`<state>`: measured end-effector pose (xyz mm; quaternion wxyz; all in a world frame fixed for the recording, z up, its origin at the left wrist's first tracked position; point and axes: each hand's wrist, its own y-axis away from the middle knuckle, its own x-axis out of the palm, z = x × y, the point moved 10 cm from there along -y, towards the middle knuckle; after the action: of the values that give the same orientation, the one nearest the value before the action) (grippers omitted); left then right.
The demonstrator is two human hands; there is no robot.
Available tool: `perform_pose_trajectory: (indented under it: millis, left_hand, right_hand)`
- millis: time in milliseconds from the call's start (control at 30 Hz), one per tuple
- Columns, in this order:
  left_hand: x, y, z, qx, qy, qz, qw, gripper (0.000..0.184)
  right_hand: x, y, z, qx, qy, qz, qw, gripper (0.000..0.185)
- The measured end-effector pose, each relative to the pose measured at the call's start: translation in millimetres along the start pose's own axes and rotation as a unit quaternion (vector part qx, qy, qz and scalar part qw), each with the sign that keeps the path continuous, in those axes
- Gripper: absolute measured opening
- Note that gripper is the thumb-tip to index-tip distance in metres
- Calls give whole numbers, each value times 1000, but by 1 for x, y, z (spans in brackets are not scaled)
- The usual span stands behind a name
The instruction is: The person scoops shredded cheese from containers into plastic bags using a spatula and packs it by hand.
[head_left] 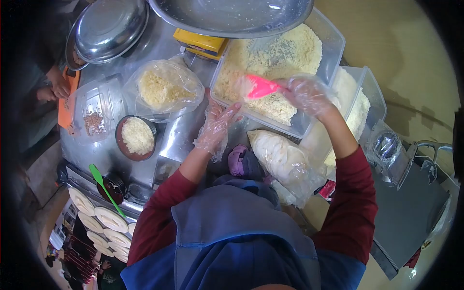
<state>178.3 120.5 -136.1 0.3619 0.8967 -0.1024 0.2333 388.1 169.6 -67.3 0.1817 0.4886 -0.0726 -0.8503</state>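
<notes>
My right hand (309, 94), in a clear plastic glove, is closed round a bright pink spatula (261, 87). The spatula's blade is over a clear plastic bin (333, 48) of pale yellow, crumbly grated food (297, 46) and is slightly smeared by motion. At the bin's near left corner is my left hand (217, 123), also gloved, its thumb and fingers spread against the outside of the bin. Left of it lies a clear plastic bag (191, 96) with more of the yellow crumbs. A brown bowl (121, 145) of white grated food stands farther left.
A large metal basin (232, 24) overhangs the bin's far side. Another bin (377, 92) of white crumbs stands right, and a filled plastic bag (285, 159) lies near my body. A green spatula (106, 188) and flat dough pieces (111, 220) are left. Another person's hand (59, 84) rests by an orange board (67, 111).
</notes>
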Motion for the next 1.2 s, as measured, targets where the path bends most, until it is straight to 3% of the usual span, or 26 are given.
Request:
perform_pose_trajectory:
  millis: [67,100,167,200,233,300,333,367,433,467,500,533,567,600,633,667,733,767,833,867,933,967,1000,1200]
  left_hand:
    - [2,-4,10,-26,8,44,999,103]
    - [3,-3,11,-28,7,44,999,103]
    - [2,-4,10,-26,2,37,999,102]
    - [1,-4,10,-27,1,37,999,102]
    - [2,-4,10,-31,0,47,998,103]
    - [8,-3,9,-36,0,58,998,103]
    - [6,-1,4,-16,14,24,999,75]
    - [2,2,0,4,29,-11,999,51]
    - [0,2,2,-1,25,-16,1000,52]
    - [0,1,3,-6,18,-18,1000,52]
    - [1,1,2,-5,21,-17,1000,52]
    - [0,2,3,-10,19,-25,999,52]
    - [-1,2,4,-15,18,-32,999,52]
    - [0,2,5,-16,21,-31,999,52]
    - [0,2,4,-10,17,-30,999,52]
    - [0,2,3,-4,13,-30,999,52]
    - [1,3,2,-2,19,-27,999,53]
    - [1,2,1,-1,21,-26,999,54]
    - [-1,2,4,-5,24,-32,999,56]
    - [-3,2,6,-10,28,-41,999,57]
    - [-3,1,7,-5,31,-31,999,58]
    - [-2,1,7,0,30,-20,999,59]
    - [-5,-1,11,1,32,-20,999,59]
    - [-12,-3,17,8,22,-37,999,66]
  right_hand:
    - [24,3,-33,130,-157,42,978,30]
    - [12,-2,-29,132,-158,42,978,30]
    - [-12,-11,-26,173,161,160,958,40]
    - [-8,-7,-12,103,-42,73,991,36]
    - [2,-3,-13,105,-44,73,991,36]
    - [34,4,-10,79,161,174,968,30]
    - [22,6,-15,137,-17,81,987,33]
    - [17,5,-23,136,-18,83,987,33]
    - [-20,-2,-41,187,9,60,981,31]
    - [-17,6,-38,259,7,68,963,29]
    - [-5,17,-47,260,10,68,963,29]
    - [4,19,-36,99,89,3,991,28]
    - [7,26,-13,-66,166,-61,982,27]
    - [9,14,-23,65,182,76,978,26]
    - [-6,10,-29,66,184,77,978,26]
    - [-40,3,-41,56,340,-2,939,23]
    - [-94,-9,-46,29,617,-157,771,20]
    - [-101,-23,-46,30,618,-157,770,20]
    - [-104,-39,-93,219,561,-7,798,22]
    - [-93,-31,-110,219,562,-5,798,22]
    - [-41,-16,-136,47,758,6,651,24]
    - [-48,0,-92,49,587,-25,808,24]
    - [-58,14,-46,51,384,-57,920,23]
    - [-67,-5,-92,112,416,-13,902,15]
